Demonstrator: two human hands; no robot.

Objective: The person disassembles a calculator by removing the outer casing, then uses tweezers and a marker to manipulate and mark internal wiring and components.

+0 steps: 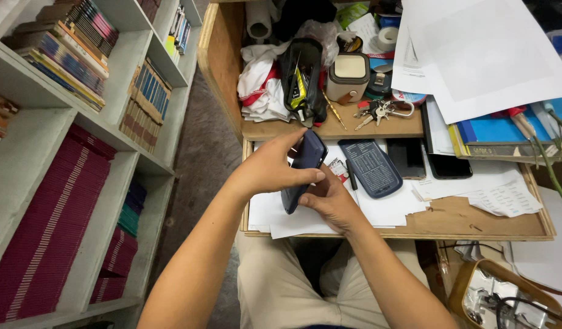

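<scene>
**Hands gripping a dark blue phone over the wooden tray**

Left hand [270, 167] closed over the top of the dark blue phone [303, 169], fingers curled along its edge, while the right hand [331, 201] clasped its lower end from beneath. The phone stood tilted above white papers [384, 210] in the shallow wooden tray [463, 220]. Both forearms reached up from the lap. Beside it lay a dark blue phone case [372, 167] and two black phones [428, 159]. Beyond sat a beige lidded box [348, 76], keys [381, 109] and an open black pouch [303, 79].
</scene>
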